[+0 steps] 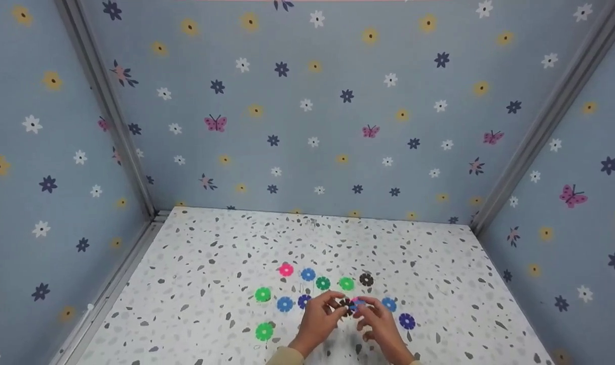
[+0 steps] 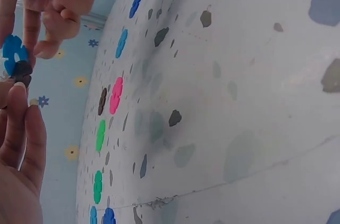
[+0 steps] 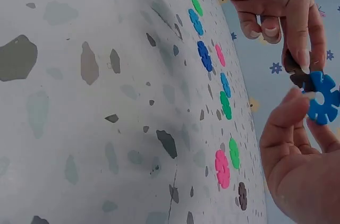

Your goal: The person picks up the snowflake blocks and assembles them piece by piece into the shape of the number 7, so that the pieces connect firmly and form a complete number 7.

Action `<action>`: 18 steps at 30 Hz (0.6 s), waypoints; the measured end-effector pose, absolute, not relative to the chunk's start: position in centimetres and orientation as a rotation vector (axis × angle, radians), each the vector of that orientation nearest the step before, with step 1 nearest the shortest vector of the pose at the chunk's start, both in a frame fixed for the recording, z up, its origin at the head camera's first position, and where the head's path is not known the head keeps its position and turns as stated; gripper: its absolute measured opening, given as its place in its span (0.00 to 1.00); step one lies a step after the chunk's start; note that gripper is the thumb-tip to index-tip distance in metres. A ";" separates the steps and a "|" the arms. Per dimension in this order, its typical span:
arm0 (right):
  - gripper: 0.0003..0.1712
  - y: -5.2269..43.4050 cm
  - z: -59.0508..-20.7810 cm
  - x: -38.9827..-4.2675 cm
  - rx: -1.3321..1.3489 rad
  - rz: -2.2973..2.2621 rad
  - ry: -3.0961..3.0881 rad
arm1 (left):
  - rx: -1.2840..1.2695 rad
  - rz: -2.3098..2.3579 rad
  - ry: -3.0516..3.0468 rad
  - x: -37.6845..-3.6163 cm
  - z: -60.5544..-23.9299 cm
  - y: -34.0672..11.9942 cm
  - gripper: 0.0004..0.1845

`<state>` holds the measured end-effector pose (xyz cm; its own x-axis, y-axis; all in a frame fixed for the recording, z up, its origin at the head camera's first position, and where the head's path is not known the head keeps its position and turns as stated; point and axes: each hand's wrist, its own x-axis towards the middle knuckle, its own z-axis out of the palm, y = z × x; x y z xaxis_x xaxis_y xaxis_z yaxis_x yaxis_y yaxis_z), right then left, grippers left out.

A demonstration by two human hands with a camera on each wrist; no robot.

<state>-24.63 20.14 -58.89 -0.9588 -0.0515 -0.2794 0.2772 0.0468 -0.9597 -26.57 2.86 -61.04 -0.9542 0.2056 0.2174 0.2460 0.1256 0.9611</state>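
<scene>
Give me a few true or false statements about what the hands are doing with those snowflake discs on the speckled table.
1. The left hand pinches a dark brown disc. True.
2. The right hand holds a green disc. False: it holds a blue disc.
3. The two held discs meet edge to edge. True.
4. Every other disc is stacked in one pile. False: they lie spread flat on the table.
5. A pink disc lies on the table. True.

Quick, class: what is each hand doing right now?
Left hand: pinches the dark brown disc.
Right hand: pinches the blue disc.
</scene>
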 end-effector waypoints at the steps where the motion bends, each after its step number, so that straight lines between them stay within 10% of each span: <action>1: 0.37 20.1 -58.9 -24.5 0.204 -2.000 2.090 | -0.448 -2.052 -2.325 -26.5 -61.0 2.9 0.12; 18: 0.34 18.9 -59.6 -24.7 0.223 -2.019 2.225 | -0.333 -2.141 -2.373 -25.7 -60.6 2.3 0.09</action>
